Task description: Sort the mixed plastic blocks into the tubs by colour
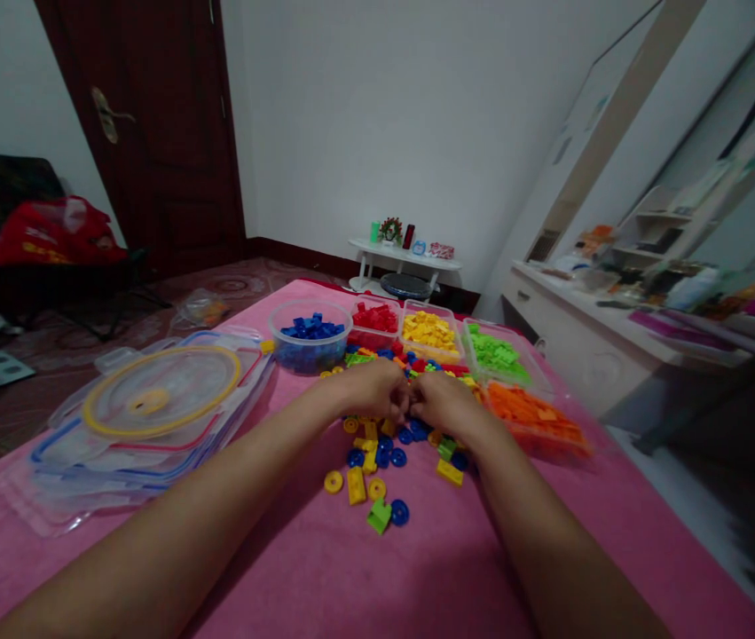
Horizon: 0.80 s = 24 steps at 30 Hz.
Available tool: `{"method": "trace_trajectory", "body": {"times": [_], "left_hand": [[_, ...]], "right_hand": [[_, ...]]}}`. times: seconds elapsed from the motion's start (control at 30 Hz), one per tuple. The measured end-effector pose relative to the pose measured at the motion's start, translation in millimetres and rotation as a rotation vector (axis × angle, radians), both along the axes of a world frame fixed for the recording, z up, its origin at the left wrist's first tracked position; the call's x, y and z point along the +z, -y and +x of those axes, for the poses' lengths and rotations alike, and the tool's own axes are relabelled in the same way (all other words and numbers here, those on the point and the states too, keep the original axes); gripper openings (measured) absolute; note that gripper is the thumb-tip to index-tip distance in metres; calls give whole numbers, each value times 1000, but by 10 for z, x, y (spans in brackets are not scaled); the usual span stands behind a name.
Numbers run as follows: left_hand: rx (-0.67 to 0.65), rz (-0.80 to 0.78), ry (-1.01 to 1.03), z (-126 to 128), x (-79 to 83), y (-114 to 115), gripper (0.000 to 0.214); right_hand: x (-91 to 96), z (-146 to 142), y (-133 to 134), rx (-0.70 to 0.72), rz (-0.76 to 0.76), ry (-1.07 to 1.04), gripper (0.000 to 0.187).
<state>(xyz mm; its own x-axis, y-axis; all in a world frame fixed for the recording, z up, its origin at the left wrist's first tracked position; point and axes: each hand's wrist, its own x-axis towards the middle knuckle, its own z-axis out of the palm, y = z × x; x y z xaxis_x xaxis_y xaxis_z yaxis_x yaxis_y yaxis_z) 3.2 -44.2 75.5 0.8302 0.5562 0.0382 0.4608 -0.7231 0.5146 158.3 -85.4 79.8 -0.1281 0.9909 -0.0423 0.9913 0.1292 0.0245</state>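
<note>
My left hand (pixel 377 389) and my right hand (pixel 442 401) meet over a pile of mixed toy building blocks (pixel 369 433) on the pink cloth. Both have their fingers curled in, close to or touching each other, and whatever they may hold is hidden. Just below them lie blue wheels (pixel 398 457), yellow blocks (pixel 357 486) and a green block (pixel 380 516). Behind the pile stand a round tub of blue blocks (pixel 310 357) and containers of red blocks (pixel 375 319), yellow blocks (pixel 430 333) and green blocks (pixel 498 353). Orange blocks (pixel 537 417) fill a container beside my right forearm.
Clear plastic lids (pixel 157 399) are stacked on the left of the pink-covered table (pixel 324 577). Past the far edge, a small white table (pixel 410 256) holds a plant and ornaments. A cluttered white cabinet (pixel 577 328) stands at right, a dark door (pixel 151 133) at left.
</note>
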Motion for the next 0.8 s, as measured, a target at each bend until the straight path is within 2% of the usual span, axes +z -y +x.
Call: {"method": "trace_trajectory", "body": {"times": [0.07,0.17,0.23,0.33,0.43,0.53,0.63,0.8], "left_hand": [[16,35,-20,49,-67,72,17],[135,239,77,127,-158,134,10],[187,296,119,163,-187,151,7],[222,254,108,175,-174,156,8],[235,205,62,155,-136,147,9],[254,192,28,115,-104,117,9],[233,185,11,37,-34,75,8],[49,16,-52,-78,206,135,8]], "right_hand": [[20,62,-14,5,17,-58,13],[76,177,-18,35,5,-149,12],[112,217,5,59,-33,-183,11],[141,169,77,81,-100,-140,25],[136,29,148,76,-108,14,34],[107,-69,168,57,-97,112,31],[79,-37,142,47,-100,69,22],[118,93,119,25,-63,-14,11]]}}
